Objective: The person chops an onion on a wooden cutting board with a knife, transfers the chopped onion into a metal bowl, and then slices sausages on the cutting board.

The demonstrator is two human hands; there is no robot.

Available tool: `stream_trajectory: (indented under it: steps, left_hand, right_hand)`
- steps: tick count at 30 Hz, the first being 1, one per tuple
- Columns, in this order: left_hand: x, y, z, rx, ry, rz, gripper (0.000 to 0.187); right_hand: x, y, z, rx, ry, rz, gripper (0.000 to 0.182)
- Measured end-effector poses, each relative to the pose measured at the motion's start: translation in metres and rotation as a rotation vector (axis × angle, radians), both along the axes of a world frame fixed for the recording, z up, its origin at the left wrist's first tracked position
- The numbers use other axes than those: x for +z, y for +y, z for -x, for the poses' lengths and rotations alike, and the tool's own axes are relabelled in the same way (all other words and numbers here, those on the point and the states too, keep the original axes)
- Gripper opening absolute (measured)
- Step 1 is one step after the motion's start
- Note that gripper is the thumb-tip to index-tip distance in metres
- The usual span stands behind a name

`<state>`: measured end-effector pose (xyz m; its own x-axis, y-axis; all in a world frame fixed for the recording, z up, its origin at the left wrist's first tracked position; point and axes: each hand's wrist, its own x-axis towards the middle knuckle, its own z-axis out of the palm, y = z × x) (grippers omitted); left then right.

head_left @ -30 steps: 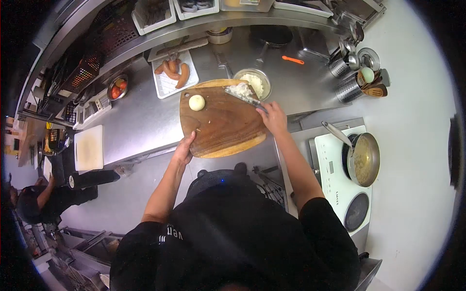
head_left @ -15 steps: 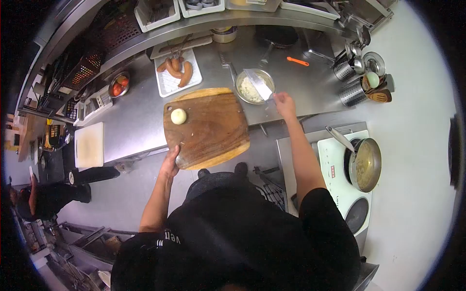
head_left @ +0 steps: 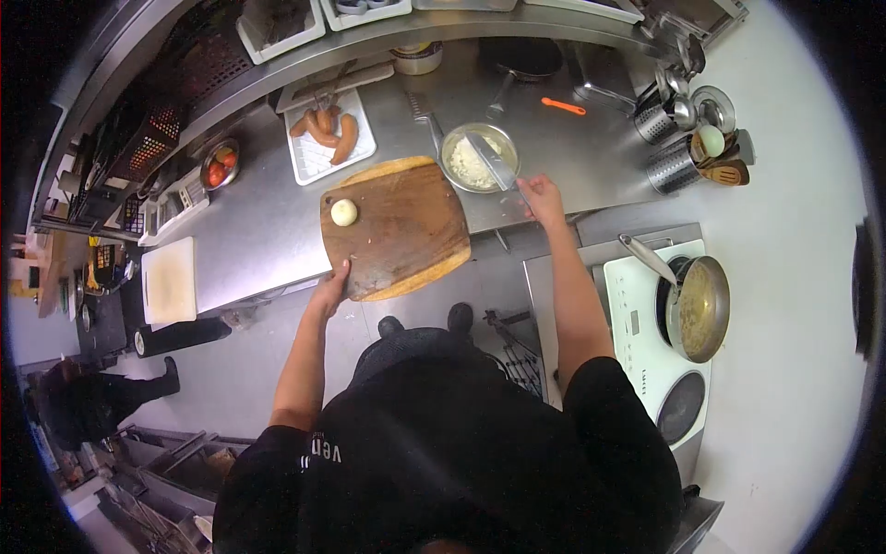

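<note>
Most of the left hand's point(head_left: 329, 291) fingers hide under the wooden board point(head_left: 406, 226). Right of the board, the knife point(head_left: 491, 160) covers some white bits point(head_left: 467, 168), its handle mostly hidden by the right hand point(head_left: 543, 198). Far left of the board, another person point(head_left: 97, 402) looks dark and blurry, so I can't really see their hands.

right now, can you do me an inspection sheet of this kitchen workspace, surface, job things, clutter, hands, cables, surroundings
Surface: metal counter, shiny where bare.
Job's things: wooden board with a pale onion near its far left corner; knife over a bowl of white chopped food.
Clutter: tray of sausages; orange tool lying loose.
Hands: left hand grips the board's near left corner; right hand holds the knife's handle.
Cables: nothing seen.
Surroundings: hob on the right, bearing a pan; another person, far left.
</note>
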<state>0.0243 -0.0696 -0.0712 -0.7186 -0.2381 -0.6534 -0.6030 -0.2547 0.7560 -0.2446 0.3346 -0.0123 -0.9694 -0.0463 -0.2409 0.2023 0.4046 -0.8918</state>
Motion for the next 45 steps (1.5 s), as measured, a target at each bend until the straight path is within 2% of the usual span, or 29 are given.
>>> stream_trajectory:
  steps: [1,2,4,5,6,8,10,12,13,15,17,20,25,27,30,32,34,36,39,43,45]
  left_hand:
    - [-0.001,-0.002,0.006,-0.094,-0.103,0.180,0.084]
    - [-0.001,-0.006,0.009,-0.103,-0.100,0.181,0.084]
    - [0.043,0.000,0.017,-0.454,-0.336,0.694,0.094]
    - [0.042,-0.004,0.019,-0.611,-0.376,0.893,0.090]
    - [0.057,0.001,0.028,-0.624,-0.371,0.893,0.090]
    - [0.101,0.019,0.049,-0.682,-0.373,0.969,0.076]
    - [0.087,0.052,0.080,-0.599,0.010,1.183,0.067]
    - [0.071,0.091,0.125,-0.530,0.110,0.620,0.057]
    - [0.107,0.127,0.138,-0.369,0.079,0.130,0.046]
    - [0.061,0.157,0.180,-0.385,0.062,-0.015,0.039]
    - [0.039,0.179,0.209,-0.243,0.024,-0.219,0.040]
    - [0.042,0.203,0.230,-0.111,0.082,-0.359,0.040]
    - [0.035,0.215,0.227,-0.065,0.056,-0.445,0.036]
    - [0.037,0.218,0.221,-0.007,0.025,-0.521,0.035]
    - [0.021,0.219,0.223,0.074,0.141,-0.485,0.031]
    - [0.025,0.217,0.227,0.106,0.143,-0.490,0.029]
    - [0.028,0.213,0.227,0.142,0.140,-0.497,0.027]
    - [0.030,0.213,0.226,0.178,0.126,-0.529,0.026]
    - [0.032,0.215,0.224,0.197,0.159,-0.557,0.026]
    - [0.038,0.213,0.220,0.180,0.153,-0.550,0.026]
    - [0.040,0.210,0.219,0.170,0.105,-0.507,0.028]
  right_hand:
    - [0.001,0.002,-0.002,-0.007,0.003,0.002,0.033]
    - [0.002,0.005,-0.005,-0.012,-0.029,-0.020,0.032]
    - [0.006,0.012,-0.012,-0.032,-0.066,-0.042,0.032]
    - [0.007,0.016,-0.016,-0.021,-0.065,-0.043,0.032]
    - [0.010,0.021,-0.018,-0.010,-0.063,-0.045,0.032]
    - [0.020,0.023,-0.020,-0.006,-0.081,-0.074,0.032]
    - [0.021,0.020,-0.020,0.017,-0.092,-0.096,0.031]
    - [0.017,0.019,-0.019,0.016,-0.087,-0.096,0.032]
    - [0.018,0.020,-0.020,0.015,-0.083,-0.097,0.032]
    - [0.020,0.024,-0.029,-0.006,-0.097,-0.121,0.034]
    - [0.023,0.032,-0.035,-0.003,-0.108,-0.129,0.034]
    - [0.034,0.037,-0.046,-0.016,-0.126,-0.161,0.034]
    - [0.040,0.030,-0.044,-0.035,-0.140,-0.174,0.035]
    - [0.040,0.018,-0.034,-0.027,-0.103,-0.085,0.031]
    - [0.037,-0.006,-0.023,-0.060,-0.075,0.018,0.030]
    - [0.005,-0.006,-0.016,-0.029,-0.017,-0.008,0.030]
    - [0.006,-0.009,-0.023,0.005,0.037,-0.037,0.029]
    - [0.015,0.000,-0.043,-0.059,-0.028,-0.009,0.028]
    - [0.023,0.032,-0.071,-0.024,-0.015,-0.131,0.027]
    - [0.051,0.070,-0.104,-0.036,-0.049,-0.130,0.025]
    - [0.069,0.080,-0.108,-0.022,-0.058,-0.264,0.025]
